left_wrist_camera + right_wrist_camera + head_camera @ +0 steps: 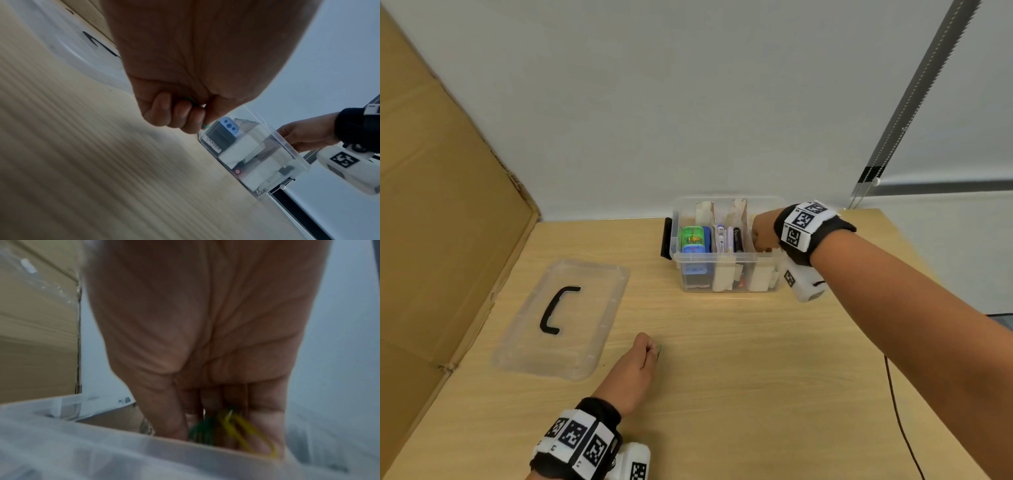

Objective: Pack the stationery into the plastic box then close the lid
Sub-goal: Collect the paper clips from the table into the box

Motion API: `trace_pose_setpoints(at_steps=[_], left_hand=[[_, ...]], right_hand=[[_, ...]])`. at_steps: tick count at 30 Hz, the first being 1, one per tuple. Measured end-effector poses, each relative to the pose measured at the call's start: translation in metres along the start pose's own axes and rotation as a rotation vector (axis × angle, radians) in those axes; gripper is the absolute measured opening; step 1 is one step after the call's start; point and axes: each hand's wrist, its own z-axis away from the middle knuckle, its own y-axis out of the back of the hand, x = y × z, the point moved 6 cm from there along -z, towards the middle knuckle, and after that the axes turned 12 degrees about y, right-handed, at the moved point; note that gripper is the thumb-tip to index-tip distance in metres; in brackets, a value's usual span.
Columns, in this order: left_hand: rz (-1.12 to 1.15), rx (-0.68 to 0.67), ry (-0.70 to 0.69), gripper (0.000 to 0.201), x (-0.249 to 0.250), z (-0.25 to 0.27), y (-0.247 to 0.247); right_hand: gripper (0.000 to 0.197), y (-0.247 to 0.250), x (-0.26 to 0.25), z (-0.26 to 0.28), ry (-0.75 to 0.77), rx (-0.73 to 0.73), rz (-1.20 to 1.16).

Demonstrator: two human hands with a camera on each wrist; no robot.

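The clear plastic box [676,255] stands open at the back of the table, with cardboard dividers. A green and blue item [693,240] fills its left compartment; pens and a black marker [737,240] stand in the middle one. My right hand [762,245] dips into the right compartment, fingers pinching yellow paper clips [242,426] and a green one [200,430] just inside the rim [185,449]. My left hand [650,349] rests on the table in front of the box, fingers curled round a small green clip [204,125]. The clear lid [589,308] with a black handle lies flat at the left.
A tall cardboard panel [441,205] walls off the left side of the wooden table [756,377]. A white wall runs behind the box. A thin black cable [897,411] crosses the table's right edge. A black latch [666,238] sticks out from the box's left end.
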Motion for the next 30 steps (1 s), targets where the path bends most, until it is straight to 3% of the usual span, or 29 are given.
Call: trace_pose_setpoints(at_steps=[3, 8, 12, 14, 16, 21, 26, 30], left_hand=[[0.006, -0.004, 0.009, 0.019, -0.002, 0.001, -0.001], [-0.011, -0.008, 0.007, 0.019, -0.003, 0.001, -0.003], [-0.034, -0.008, 0.000, 0.020, -0.003, 0.002, -0.006], [-0.039, -0.012, -0.010, 0.019, 0.002, 0.004, -0.008], [-0.063, -0.013, -0.038, 0.019, 0.016, 0.005, -0.010], [-0.187, 0.035, -0.199, 0.017, 0.091, -0.006, -0.010], [-0.368, 0.281, -0.398, 0.012, 0.212, -0.031, -0.014], [-0.546, 0.323, -0.349, 0.016, 0.271, -0.064, -0.039]], right_hand=[[0.033, 0.010, -0.024, 0.028, 0.000, -0.075, -0.105], [0.031, 0.014, -0.019, 0.057, 0.025, 0.054, -0.526], [0.027, 0.015, -0.004, 0.092, 0.104, 0.490, -0.597], [0.028, -0.001, 0.001, 0.109, 0.067, 0.728, -0.491], [0.038, -0.027, 0.002, 0.121, 0.001, 0.850, -0.442], [0.048, -0.071, -0.003, 0.115, -0.019, 0.951, -0.540], [0.051, -0.076, -0.003, 0.110, -0.017, 1.046, -0.641], [0.056, -0.076, -0.001, 0.109, 0.032, 1.013, -0.581]])
